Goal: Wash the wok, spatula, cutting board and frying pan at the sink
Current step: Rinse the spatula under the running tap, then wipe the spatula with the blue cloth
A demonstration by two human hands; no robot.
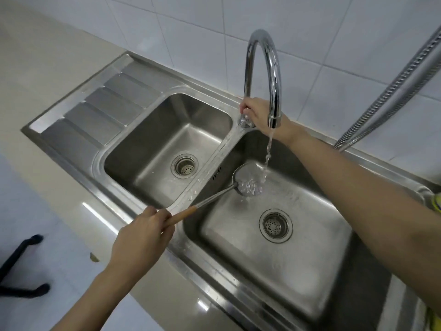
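My left hand (140,232) grips the wooden handle of a steel spatula (248,181), whose blade is held over the right basin (298,254) of the double sink. Water runs from the tall chrome faucet (274,75) onto the blade. My right hand (259,113) reaches across to the faucet's base and grips the tap handle there. The wok, cutting board and frying pan are out of view.
The left basin (148,139) holds nothing, and a ribbed drainboard (95,111) lies beyond it. A metal hose (393,91) hangs at the right. A black handle (16,259) lies on the counter at the lower left. Something yellow (436,204) sits at the right edge.
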